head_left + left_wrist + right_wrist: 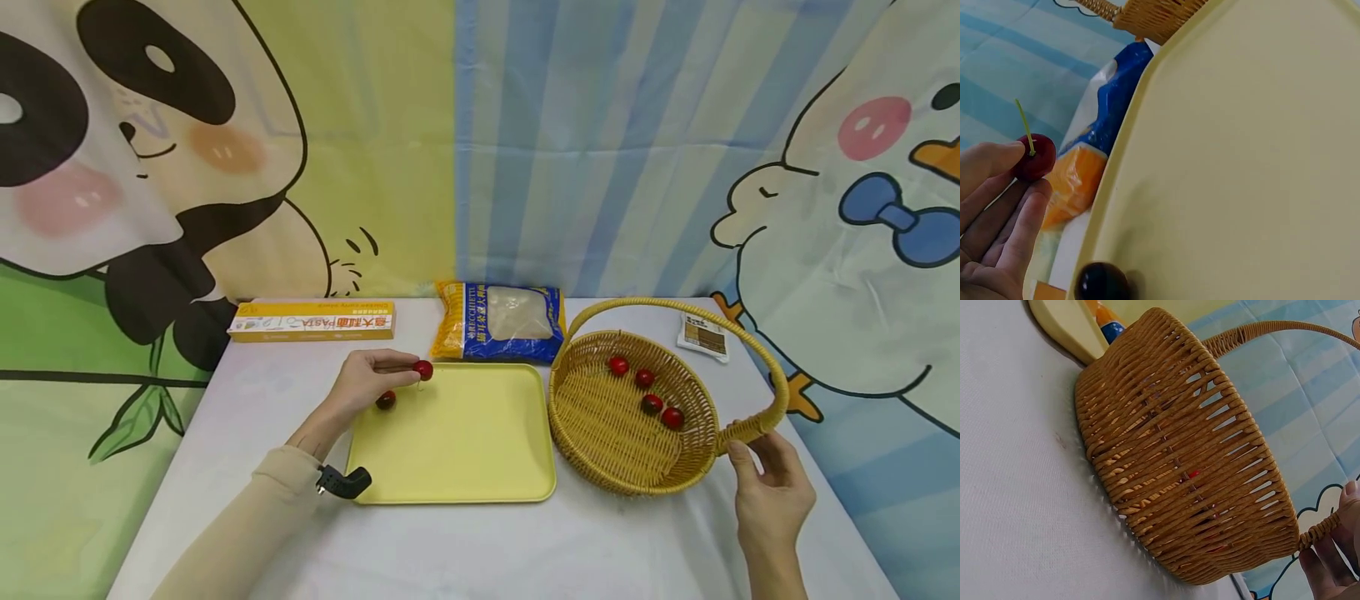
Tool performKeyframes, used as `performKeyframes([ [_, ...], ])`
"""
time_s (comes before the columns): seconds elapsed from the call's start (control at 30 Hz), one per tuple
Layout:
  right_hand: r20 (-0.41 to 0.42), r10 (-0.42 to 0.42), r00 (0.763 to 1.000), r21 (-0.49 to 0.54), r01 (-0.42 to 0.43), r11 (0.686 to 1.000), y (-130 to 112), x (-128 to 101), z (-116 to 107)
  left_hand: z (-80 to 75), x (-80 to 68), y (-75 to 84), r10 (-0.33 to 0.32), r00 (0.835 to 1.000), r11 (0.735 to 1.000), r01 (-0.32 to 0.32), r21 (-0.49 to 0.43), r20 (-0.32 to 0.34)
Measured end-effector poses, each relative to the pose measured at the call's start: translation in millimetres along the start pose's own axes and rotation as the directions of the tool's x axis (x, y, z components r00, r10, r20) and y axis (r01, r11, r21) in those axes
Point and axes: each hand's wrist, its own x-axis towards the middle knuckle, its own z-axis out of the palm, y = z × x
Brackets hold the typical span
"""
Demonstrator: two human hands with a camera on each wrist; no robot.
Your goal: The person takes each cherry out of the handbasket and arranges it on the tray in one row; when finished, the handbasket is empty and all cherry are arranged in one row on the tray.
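Cherry count: 6. Four in basket [600,417], one dark cherry [386,400] on tray [465,450] at its far-left edge, one pinched cherry [423,369] in left hand [363,379] fingertips just above that corner. Right hand [768,487] fingers curl loosely at basket handle [750,427]. Rest of tray is bare. Pasta bag [498,321] crowds tray's far edge.

Yellow box [311,322], at 11 o'clock from the tray [480,450]: "PASTA" in red capitals, printed upside down to the viewer; the Chinese characters beside it are too small to read.
Blue-and-yellow bag [498,322], at 12 o'clock from the tray: "ORECCHIETTE" running down its left edge, with a line of Chinese characters alongside that cannot be made out.
Small white packet [703,336], at 2 o'clock: print illegible.
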Motion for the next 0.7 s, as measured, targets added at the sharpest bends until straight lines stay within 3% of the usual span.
performKeyframes([
  [0.3, -0.008, 0.019, 1.0, -0.005, -0.019, 1.0, -2.6, 1.0, 1.5, -11.1, 4.7, -17.6, -0.013, 1.0, 1.0, 0.013, 0.024, -0.01],
  [0.7, -0.013, 0.036, 0.999, 0.004, -0.036, 0.999, -1.1, 1.3, 1.0, -12.8, 11.9, -26.3, -0.003, 1.0, 0.987, 0.007, 0.157, -0.025],
])
